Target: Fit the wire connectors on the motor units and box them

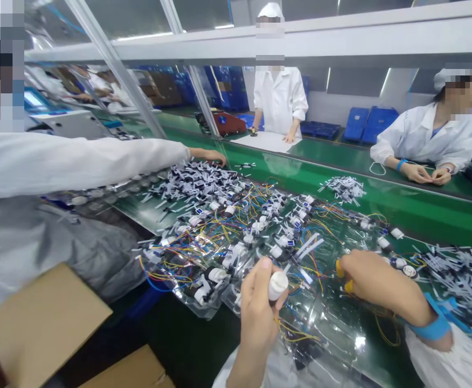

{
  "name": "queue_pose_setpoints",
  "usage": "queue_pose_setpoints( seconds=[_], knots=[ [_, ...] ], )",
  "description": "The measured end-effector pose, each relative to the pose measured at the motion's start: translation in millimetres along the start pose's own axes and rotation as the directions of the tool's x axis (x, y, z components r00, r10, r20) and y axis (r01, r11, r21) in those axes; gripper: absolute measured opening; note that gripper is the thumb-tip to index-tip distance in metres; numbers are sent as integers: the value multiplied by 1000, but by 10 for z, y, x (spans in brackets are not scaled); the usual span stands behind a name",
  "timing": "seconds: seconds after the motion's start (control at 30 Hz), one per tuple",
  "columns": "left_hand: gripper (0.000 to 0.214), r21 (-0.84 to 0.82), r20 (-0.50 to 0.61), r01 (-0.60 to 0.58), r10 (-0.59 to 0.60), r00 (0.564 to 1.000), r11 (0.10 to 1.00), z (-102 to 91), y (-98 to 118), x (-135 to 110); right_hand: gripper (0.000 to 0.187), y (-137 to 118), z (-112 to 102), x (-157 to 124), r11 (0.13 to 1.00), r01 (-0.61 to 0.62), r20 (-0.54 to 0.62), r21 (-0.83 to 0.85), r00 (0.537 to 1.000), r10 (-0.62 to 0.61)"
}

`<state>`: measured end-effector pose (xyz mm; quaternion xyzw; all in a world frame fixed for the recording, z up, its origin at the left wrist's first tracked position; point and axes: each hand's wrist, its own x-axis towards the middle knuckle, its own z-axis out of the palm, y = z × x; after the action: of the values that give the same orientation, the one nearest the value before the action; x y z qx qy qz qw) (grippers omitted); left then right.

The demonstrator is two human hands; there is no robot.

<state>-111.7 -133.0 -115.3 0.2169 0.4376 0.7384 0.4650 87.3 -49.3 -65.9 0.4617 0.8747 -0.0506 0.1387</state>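
Observation:
Low in the middle, my left hand (254, 307) is closed around a small motor-like part with a white round cap (278, 284). Yellow wires (296, 331) hang below that hand. My right hand (377, 283), with a blue band at the wrist, is closed on a yellow-handled tool (348, 285); its working end cannot be made out. Between and beyond my hands, clear plastic trays (337, 323) hold several similar white-capped parts (276, 251) with coloured wires. White strips (311, 245) lie across some of them.
Piles of black-and-white strips lie at the right (462, 283), on the green belt (401, 207) and at the far left. A co-worker's sleeve (139, 159) reaches in from the left. Two people work across the line. Cardboard boxes (46, 328) stand at lower left.

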Motion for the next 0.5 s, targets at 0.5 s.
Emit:
queue_pose_setpoints(
  seconds=[0.5],
  knots=[
    [57,16,42,47,-47,998,999,26,-15,28,26,1330,204,419,912,-332,-466,242,785,409]
  ],
)
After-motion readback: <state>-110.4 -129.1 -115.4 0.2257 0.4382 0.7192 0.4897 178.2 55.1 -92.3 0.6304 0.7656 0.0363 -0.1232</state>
